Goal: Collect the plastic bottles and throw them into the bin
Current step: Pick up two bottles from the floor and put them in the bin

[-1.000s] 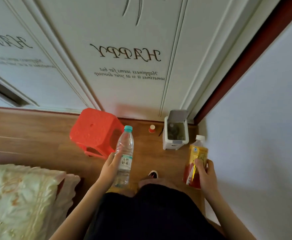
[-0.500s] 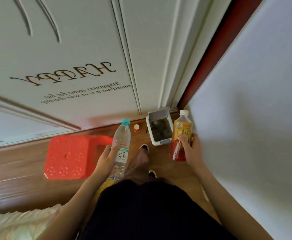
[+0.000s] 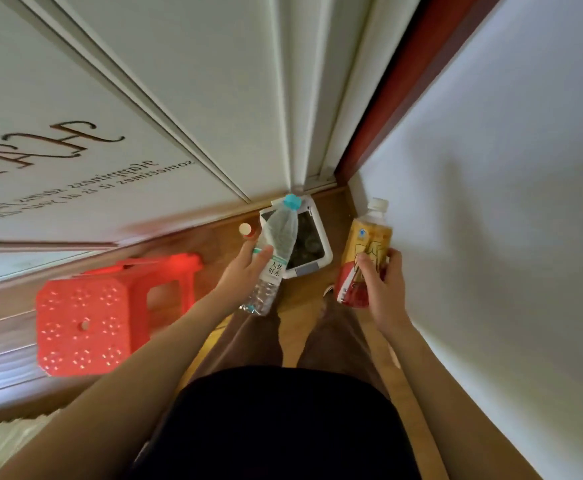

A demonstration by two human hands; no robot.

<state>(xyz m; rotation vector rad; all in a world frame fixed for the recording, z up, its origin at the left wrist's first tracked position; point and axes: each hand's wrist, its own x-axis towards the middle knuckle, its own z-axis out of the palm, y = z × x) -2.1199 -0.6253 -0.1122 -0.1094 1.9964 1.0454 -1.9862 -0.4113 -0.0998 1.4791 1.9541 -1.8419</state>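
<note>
My left hand [image 3: 247,270] grips a clear water bottle [image 3: 276,251] with a blue cap, held upright over the near left part of the bin. My right hand [image 3: 382,284] holds a yellow and red tea bottle [image 3: 364,247] with a white cap, just right of the bin. The small white bin [image 3: 319,252] stands on the floor in the corner, its lid open and dark contents showing inside.
A red plastic stool [image 3: 86,320] stands on the wooden floor to the left. A small red and white cup [image 3: 247,231] sits by the white door [image 3: 144,98]. A white wall [image 3: 491,220] runs close along the right. My legs and a shoe tip [image 3: 328,291] are below the bin.
I have stepped closer to the bin. The water bottle in my left hand has moved right and now overlaps the bin; the tea bottle has risen beside it.
</note>
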